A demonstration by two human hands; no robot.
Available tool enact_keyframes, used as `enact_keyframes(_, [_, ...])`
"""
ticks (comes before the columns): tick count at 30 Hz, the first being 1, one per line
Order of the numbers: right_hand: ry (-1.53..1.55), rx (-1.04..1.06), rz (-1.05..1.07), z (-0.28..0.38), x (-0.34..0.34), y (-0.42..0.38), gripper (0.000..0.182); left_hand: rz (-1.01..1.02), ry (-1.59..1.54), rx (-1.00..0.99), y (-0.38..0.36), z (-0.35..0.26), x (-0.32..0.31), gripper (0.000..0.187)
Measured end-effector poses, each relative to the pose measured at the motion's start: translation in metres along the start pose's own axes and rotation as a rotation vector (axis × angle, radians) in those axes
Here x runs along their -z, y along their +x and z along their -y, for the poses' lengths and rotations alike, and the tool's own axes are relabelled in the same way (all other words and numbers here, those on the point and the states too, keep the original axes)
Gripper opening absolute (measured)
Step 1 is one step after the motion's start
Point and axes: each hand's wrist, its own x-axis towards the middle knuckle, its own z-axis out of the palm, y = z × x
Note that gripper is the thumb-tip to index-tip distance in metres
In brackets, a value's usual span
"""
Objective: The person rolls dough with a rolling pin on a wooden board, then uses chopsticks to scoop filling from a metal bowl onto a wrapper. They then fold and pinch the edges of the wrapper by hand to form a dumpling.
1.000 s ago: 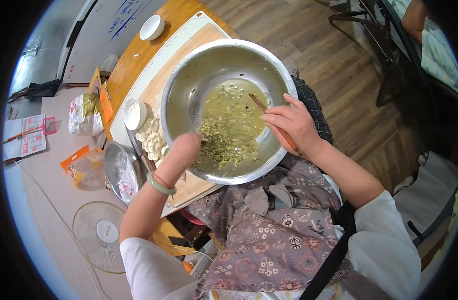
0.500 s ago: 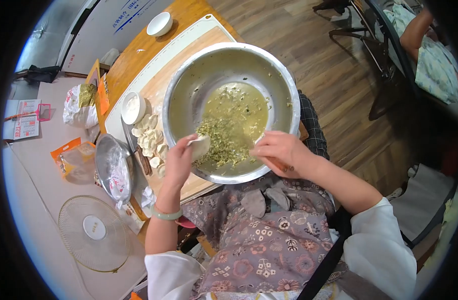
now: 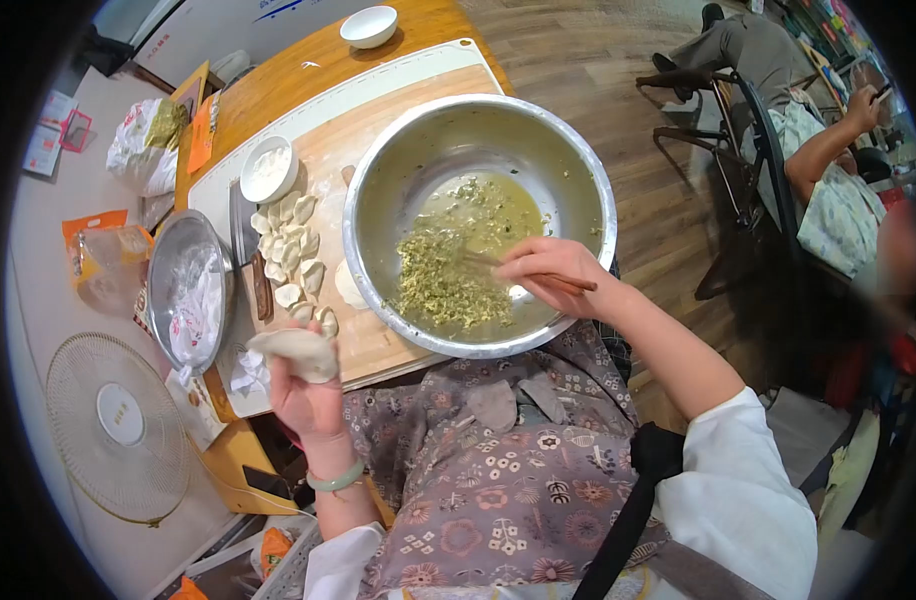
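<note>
My left hand (image 3: 310, 400) is raised at the board's near edge, a pale dumpling wrapper (image 3: 296, 350) resting across its bent fingers. In my right hand (image 3: 558, 268) I grip wooden chopsticks (image 3: 568, 283), their tips over the big steel bowl (image 3: 578, 165). Chopped green filling (image 3: 448, 285) lies in the bowl with yellowish liquid around it. Left of the bowl, several folded dumplings (image 3: 288, 240) sit on the wooden board (image 3: 403, 95). Another round piece of dough (image 3: 348, 287) lies partly hidden by the bowl's rim.
A small bowl of white flour (image 3: 269, 170) and a knife (image 3: 261, 285) lie beside the dumplings. Further left stand a metal basin (image 3: 218, 265) with plastic bags and a fan (image 3: 118, 430). One white bowl (image 3: 369, 27) is at the back. A seated person (image 3: 838, 190) is at right.
My left hand has moved away from the bowl, down and left, with the wrapper. My right hand has swung the chopsticks in over the filling. The view has shifted a little.
</note>
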Motion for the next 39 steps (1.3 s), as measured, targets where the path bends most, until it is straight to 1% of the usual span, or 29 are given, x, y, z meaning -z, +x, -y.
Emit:
enact_keyframes(1, [-0.008, 0.001, 0.01, -0.003, -0.004, -0.001, 0.02, -0.001, -0.009, -0.009, -0.006, 0.006, 0.007, 0.038])
enact_keyframes(3, [0.173, -0.083, 0.174, 0.0, -0.009, -0.001, 0.02, -0.284, -0.127, 0.039, -0.014, 0.018, 0.015, 0.038])
enact_keyframes(4, [0.024, 0.1, 0.213, 0.011, 0.001, -0.003, 0.019, -0.29, -0.148, 0.044, -0.018, 0.023, 0.016, 0.038])
enact_keyframes(5, [0.017, 0.097, 0.231, 0.012, 0.011, -0.005, 0.019, -0.296, -0.162, 0.032, -0.023, 0.028, 0.016, 0.038])
enact_keyframes(7, [0.037, 0.058, 0.122, 0.01, 0.032, -0.009, 0.02, -0.404, -0.166, 0.04, -0.033, 0.032, 0.018, 0.038])
enact_keyframes(8, [0.002, -0.035, 0.103, 0.009, 0.042, -0.012, 0.019, -0.405, -0.174, 0.029, -0.035, 0.034, 0.02, 0.038])
enact_keyframes(9, [-0.011, -0.102, 0.107, 0.001, 0.045, -0.016, 0.018, -0.547, -0.123, 0.049, -0.038, 0.037, 0.024, 0.037])
enact_keyframes(10, [0.059, -0.081, 0.101, -0.004, 0.041, -0.018, 0.018, -0.687, -0.071, 0.074, -0.04, 0.039, 0.028, 0.037])
enact_keyframes(11, [0.13, -0.061, 0.094, -0.008, 0.038, -0.02, 0.017, -0.686, -0.08, 0.073, -0.042, 0.043, 0.03, 0.037])
enact_keyframes(13, [0.108, -0.079, 0.098, -0.001, 0.022, -0.017, 0.017, -0.914, 0.071, 0.184, -0.043, 0.055, 0.031, 0.036])
enact_keyframes(14, [0.092, -0.163, 0.13, 0.006, 0.017, -0.015, 0.017, -0.899, 0.133, 0.221, -0.044, 0.061, 0.029, 0.036])
enact_keyframes(15, [0.091, -0.16, 0.135, 0.011, 0.013, -0.013, 0.017, -0.9, 0.132, 0.216, -0.044, 0.066, 0.026, 0.036])
enact_keyframes(17, [0.126, -0.334, 0.079, 0.016, 0.008, -0.013, 0.018, -0.921, 0.166, 0.24, -0.04, 0.079, 0.021, 0.037])
enact_keyframes(19, [0.121, -0.35, 0.071, 0.016, 0.004, -0.015, 0.017, -0.886, 0.168, 0.235, -0.037, 0.086, 0.02, 0.037])
enact_keyframes(21, [0.186, -0.301, 0.019, 0.015, 0.0, -0.017, 0.017, -0.83, 0.25, 0.212, -0.032, 0.089, 0.017, 0.038])
enact_keyframes(25, [0.257, -0.259, 0.012, 0.014, -0.002, -0.019, 0.018, -0.818, 0.3, 0.167, -0.028, 0.088, 0.016, 0.038])
enact_keyframes(29, [0.231, -0.241, 0.062, 0.014, -0.005, -0.013, 0.018, -0.786, 0.311, 0.171, -0.025, 0.085, 0.012, 0.038])
enact_keyframes(31, [0.263, -0.314, 0.056, 0.015, -0.006, -0.009, 0.017, -0.772, 0.296, 0.168, -0.024, 0.086, 0.01, 0.038])
enact_keyframes(32, [0.264, -0.314, 0.057, 0.014, -0.006, -0.008, 0.017, -0.779, 0.316, 0.172, -0.023, 0.086, 0.009, 0.038])
enact_keyframes(34, [0.497, -0.419, -0.007, 0.012, -0.006, -0.006, 0.017, -0.789, 0.335, 0.172, -0.024, 0.085, 0.008, 0.039])
enact_keyframes(35, [0.497, -0.418, -0.004, 0.014, -0.007, -0.003, 0.017, -0.779, 0.343, 0.167, -0.025, 0.085, 0.009, 0.039])
enact_keyframes(37, [0.356, -0.51, 0.071, 0.021, -0.007, 0.007, 0.019, -0.767, 0.354, 0.162, -0.024, 0.087, 0.009, 0.039])
enact_keyframes(38, [0.355, -0.509, 0.072, 0.017, -0.009, 0.009, 0.019, -0.801, 0.36, 0.139, -0.024, 0.087, 0.008, 0.038])
enact_keyframes(39, [0.492, -0.514, 0.033, 0.01, -0.013, 0.01, 0.021, -0.834, 0.366, 0.115, -0.024, 0.086, 0.008, 0.038])
